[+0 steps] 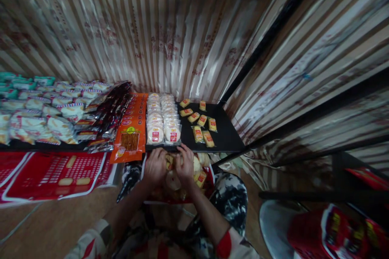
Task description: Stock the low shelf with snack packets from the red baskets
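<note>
Both hands work over a red basket (165,201) on the lap, which holds round packaged crackers (173,181) and small yellow packets (200,179). My left hand (155,166) is at the basket's left side with its fingers curled; anything inside them is hidden. Beside it, my right hand (184,166) bends its fingers down among the packets, and I cannot make out what they hold. Just beyond the hands, two columns of clear-wrapped round white crackers (172,134) lie on a black shelf (229,135). Several small yellow packets (208,139) lie loosely to their right.
Left of the crackers lie an orange snack bag (129,129), dark red packets (114,109) and many white packets (71,111). A red basket (54,174) stands below the shelf at left. Black metal bars (267,50) slant across the right, near a white stool (273,226).
</note>
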A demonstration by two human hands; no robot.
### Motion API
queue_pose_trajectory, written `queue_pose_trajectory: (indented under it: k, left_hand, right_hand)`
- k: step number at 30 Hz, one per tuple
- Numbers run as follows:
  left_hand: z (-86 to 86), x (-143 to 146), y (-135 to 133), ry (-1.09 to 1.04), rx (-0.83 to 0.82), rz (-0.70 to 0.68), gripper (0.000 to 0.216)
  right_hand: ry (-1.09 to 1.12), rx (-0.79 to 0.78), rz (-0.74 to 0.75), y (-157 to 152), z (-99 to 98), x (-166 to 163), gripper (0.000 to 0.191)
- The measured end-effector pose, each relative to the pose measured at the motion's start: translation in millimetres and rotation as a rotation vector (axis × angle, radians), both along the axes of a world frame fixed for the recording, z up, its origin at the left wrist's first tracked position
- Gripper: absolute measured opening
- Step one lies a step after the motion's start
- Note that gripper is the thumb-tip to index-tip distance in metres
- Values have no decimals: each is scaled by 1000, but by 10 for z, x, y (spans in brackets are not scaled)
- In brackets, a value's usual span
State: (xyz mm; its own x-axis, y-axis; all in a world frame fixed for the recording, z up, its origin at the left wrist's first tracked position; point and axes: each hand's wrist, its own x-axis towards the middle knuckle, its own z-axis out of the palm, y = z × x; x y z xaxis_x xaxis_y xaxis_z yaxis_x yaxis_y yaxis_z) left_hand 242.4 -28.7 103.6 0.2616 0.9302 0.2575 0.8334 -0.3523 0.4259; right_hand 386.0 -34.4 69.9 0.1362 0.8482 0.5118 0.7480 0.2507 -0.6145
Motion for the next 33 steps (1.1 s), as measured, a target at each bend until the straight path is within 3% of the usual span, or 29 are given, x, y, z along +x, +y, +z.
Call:
queue_pose_trajectory:
  k: [3,8,13,17,22,28,33]
  left_hand:
    - [-162,104,-264,26,-185,-103,28]
    - [-433,238,-583,139,-413,-177,31]
    - [-674,318,-719,204,-416,-163,40]
    - [-780,305,-756,158,-377,-133,41]
    - [-797,274,-772,126,-359,-125,44]
    - [-677,260,-772,84,-413,-29,37]
    - [-566,125,-652,-166,-451,13,32]
  right_hand:
    - [34,-94,-46,-258,-159,134,30]
    - [-48,-450,-113,-578,-313,319,28]
    - [-205,-666,-87,-711,-407,332,29]
    - [-199,-660,-83,-718,-450,238,30]
    - [-149,-679,-110,-683,-416,179,28]
    - [45,-651,-39,-671,-310,139,29]
    - [207,-585,85,-613,-176,62,29]
